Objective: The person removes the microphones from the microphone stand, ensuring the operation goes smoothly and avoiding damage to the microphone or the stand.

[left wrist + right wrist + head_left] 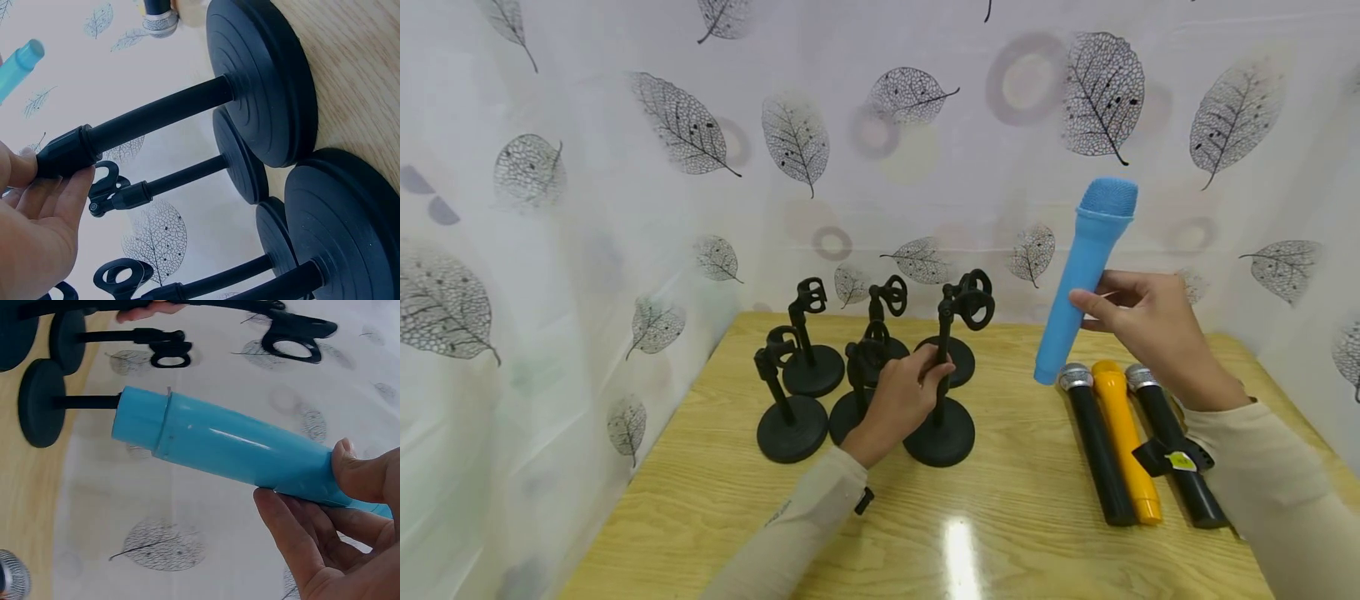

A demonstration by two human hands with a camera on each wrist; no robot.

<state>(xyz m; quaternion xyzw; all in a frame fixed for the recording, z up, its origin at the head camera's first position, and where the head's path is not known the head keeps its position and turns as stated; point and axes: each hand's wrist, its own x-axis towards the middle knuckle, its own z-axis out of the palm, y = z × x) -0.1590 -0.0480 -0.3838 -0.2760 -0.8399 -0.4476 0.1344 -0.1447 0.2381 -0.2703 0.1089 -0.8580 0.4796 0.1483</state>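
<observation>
My right hand [1150, 329] holds a blue microphone [1082, 267] by its body, tilted with the mesh head up, above the table. In the right wrist view, thumb and fingers pinch the blue microphone [231, 440] from both sides. My left hand [904, 400] grips the upper pole of the front right black microphone stand [942, 437]. In the left wrist view, the thumb and fingers are around the collar of that microphone stand [156, 115], just below its clip. The clip of this stand holds nothing. The blue microphone is apart from the stands.
Several other black stands with round bases, such as the front left stand [792, 429], crowd around my left hand. Right of them lie a black microphone [1099, 450], a yellow microphone [1126, 442] and another black microphone [1165, 425] on the wooden table [1015, 500]. A leaf-patterned curtain [925, 208] stands behind.
</observation>
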